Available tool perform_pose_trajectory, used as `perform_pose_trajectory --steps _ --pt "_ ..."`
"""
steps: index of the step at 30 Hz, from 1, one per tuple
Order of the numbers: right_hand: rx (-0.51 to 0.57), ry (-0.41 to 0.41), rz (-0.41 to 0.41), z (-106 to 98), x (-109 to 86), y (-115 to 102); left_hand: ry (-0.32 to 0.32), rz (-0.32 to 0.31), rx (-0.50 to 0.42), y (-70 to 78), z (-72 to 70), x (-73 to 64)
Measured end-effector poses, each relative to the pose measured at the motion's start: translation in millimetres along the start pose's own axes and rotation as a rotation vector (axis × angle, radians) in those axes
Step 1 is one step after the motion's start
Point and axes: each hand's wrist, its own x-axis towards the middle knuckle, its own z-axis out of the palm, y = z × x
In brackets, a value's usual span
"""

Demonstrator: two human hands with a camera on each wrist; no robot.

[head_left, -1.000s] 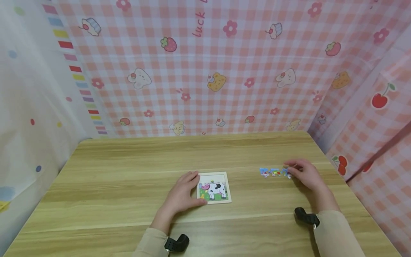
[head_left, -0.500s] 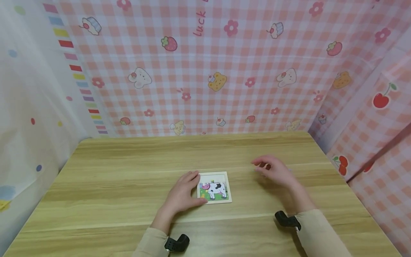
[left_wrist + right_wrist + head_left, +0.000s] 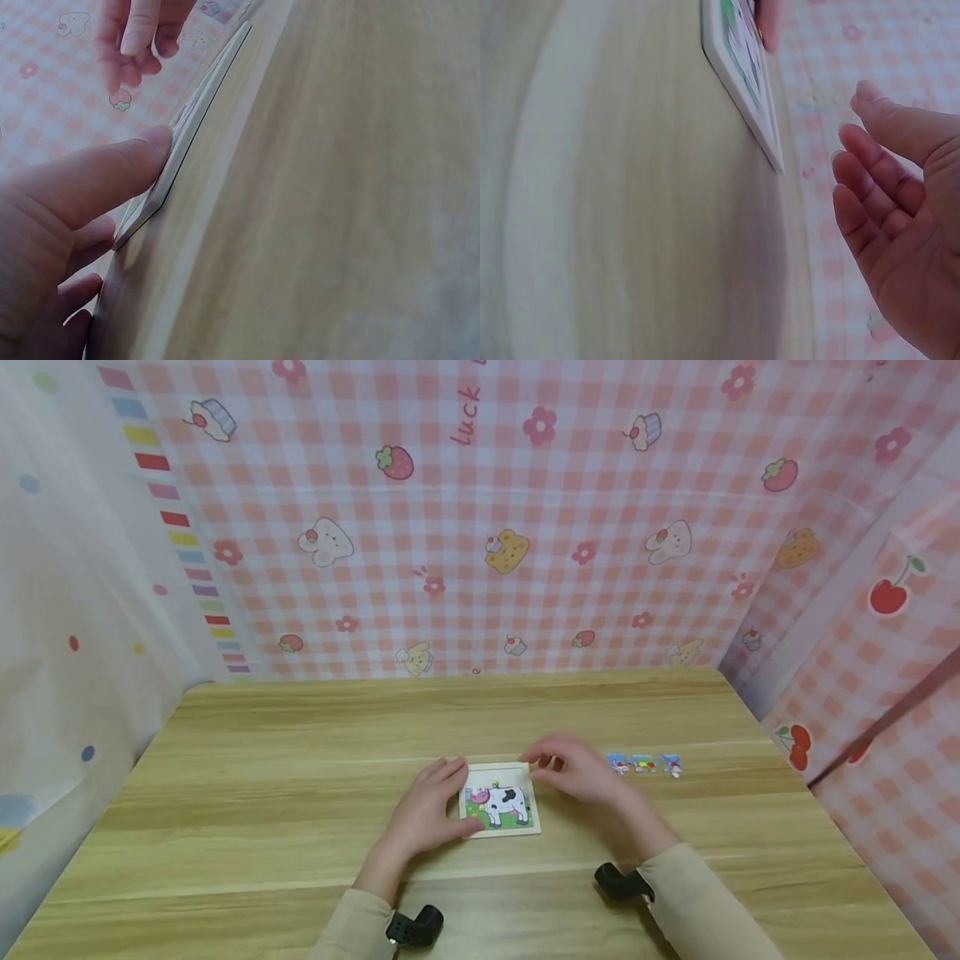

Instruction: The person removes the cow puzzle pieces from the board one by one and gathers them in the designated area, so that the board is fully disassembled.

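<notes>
A small square cow puzzle in a pale wooden frame [image 3: 500, 832] lies on the table, a bare pale strip along its top. My left hand [image 3: 425, 810] holds its left side, thumb at the lower edge and fingers at the upper left corner. In the left wrist view the thumb [image 3: 120, 169] presses on the frame's rim. My right hand [image 3: 573, 770] is at the upper right corner, fingertips close to the rim. The right wrist view shows its fingers [image 3: 870, 176] loosely bent, nothing between them. Three puzzle pieces, a left [image 3: 617, 764], a middle [image 3: 643, 764] and a right one [image 3: 673, 765], lie beyond it.
The wood-grain table [image 3: 300, 760] reaches back to a pink checked cloth [image 3: 465, 593]. Another checked cloth hangs on the right [image 3: 900, 693], and a white dotted one [image 3: 75, 568] on the left. A black wrist camera sits on each sleeve.
My right hand has moved left from the loose pieces to the puzzle's upper right corner. The three pieces stay in their row. My left hand has kept its place.
</notes>
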Motion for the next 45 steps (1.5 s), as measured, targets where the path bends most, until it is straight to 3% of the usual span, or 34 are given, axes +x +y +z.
perform_pose_trajectory --steps 7,15,29,45 --pt "-0.029 -0.100 -0.014 20 13.3 -15 0.000 0.000 0.008 0.2 -0.7 -0.5" --pt "-0.080 -0.182 0.024 40 26.8 -25 0.001 -0.004 0.000 -2.9 0.9 -0.3" --pt "-0.180 -0.172 0.025 58 35.3 -34 0.009 -0.002 0.007 -3.7 0.3 -1.7" --pt "-0.186 -0.149 0.130 67 36.1 -37 0.010 0.000 0.006 -1.5 -0.4 -0.8"
